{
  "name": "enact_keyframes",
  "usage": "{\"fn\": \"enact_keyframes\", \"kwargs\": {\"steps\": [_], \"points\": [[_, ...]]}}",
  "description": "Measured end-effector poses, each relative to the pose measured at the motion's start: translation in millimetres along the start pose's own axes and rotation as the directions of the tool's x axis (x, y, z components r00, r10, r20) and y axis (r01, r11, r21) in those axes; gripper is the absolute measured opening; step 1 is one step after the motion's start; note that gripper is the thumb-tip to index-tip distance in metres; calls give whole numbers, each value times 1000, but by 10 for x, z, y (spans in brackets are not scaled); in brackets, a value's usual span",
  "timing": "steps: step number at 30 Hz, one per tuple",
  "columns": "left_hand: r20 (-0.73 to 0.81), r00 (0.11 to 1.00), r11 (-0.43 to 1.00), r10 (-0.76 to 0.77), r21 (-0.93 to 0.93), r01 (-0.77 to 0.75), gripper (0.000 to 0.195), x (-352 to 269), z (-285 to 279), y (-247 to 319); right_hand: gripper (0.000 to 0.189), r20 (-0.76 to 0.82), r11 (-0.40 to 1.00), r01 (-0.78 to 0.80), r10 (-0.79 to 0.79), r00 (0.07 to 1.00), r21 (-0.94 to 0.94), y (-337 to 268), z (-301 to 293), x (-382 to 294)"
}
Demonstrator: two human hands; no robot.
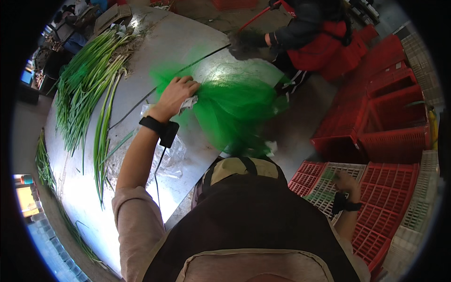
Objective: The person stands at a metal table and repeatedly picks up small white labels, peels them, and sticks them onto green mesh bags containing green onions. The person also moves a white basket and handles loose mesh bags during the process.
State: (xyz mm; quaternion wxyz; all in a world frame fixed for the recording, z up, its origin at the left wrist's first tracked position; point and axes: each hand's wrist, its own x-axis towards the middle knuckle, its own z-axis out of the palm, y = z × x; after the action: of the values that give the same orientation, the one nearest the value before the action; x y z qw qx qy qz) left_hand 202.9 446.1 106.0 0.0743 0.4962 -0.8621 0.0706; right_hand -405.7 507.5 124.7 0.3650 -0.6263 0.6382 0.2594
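My left hand (176,93) is closed around a bunch of green mesh netting (232,102) above the metal table (155,38). The netting fans out to the right in a blur. A crumpled whitish scrap (189,103) shows at that hand's grip. Off to my right, my blurred right hand (347,183) is over the stacked plastic crates (384,197), beside a smear of green mesh (324,183). Whether its fingers hold this mesh cannot be made out. Long green onions (88,84) with roots lie in a heap on the table's left side.
Clear plastic film (172,155) lies on the table under my left forearm. Across the table, a gloved co-worker (306,38) in a red apron holds a red-handled tool (259,16). Red crates (391,112) are stacked at right. More onion leaves (44,158) hang by the left edge.
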Motion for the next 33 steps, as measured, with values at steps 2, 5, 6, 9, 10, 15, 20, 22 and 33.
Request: {"fn": "enact_keyframes", "kwargs": {"steps": [2, 5, 6, 9, 10, 15, 20, 22, 33], "points": [[-66, 998, 1000, -2, 20, 4, 39, -191, 219, -138, 17, -125, 996, 20, -10, 992, 85, -389, -267, -65], [-104, 984, 989, -144, 11, 146, 39, -368, 455, -389, 16, -2, 966, 130, -133, 991, 224, -1102, -742, -175], [-47, 977, 977, -209, -55, 206, 45, -398, 512, -494, 16, 8, 949, 162, -170, 985, 270, -1365, -870, -206], [5, 945, 941, -328, -88, 328, 45, -455, 662, -703, 17, 130, 845, 364, -442, 888, 391, -2203, -1137, -139], [97, 920, 919, -381, -73, 388, 51, -462, 692, -757, 18, 135, 809, 459, -535, 834, 368, -2508, -1127, -38], [-59, 801, 796, -595, -181, 578, 69, -556, 596, -741, 22, 155, 626, 613, -750, 643, 483, -3907, -1014, 471], [-191, 623, 630, -759, -458, 627, 62, -645, 31, -528, 25, -40, 350, 625, -852, 522, 698, -5011, -839, 954], [-169, 334, 342, -927, -744, 574, 29, -637, -78, -374, 25, -168, 245, 622, -832, 529, 744, -5240, -732, 1105], [34, 329, 139, -944, -862, 487, 15, -318, 946, -309, 27, -198, 439, 721, -765, 613, 537, -5443, -553, 1772]]}}
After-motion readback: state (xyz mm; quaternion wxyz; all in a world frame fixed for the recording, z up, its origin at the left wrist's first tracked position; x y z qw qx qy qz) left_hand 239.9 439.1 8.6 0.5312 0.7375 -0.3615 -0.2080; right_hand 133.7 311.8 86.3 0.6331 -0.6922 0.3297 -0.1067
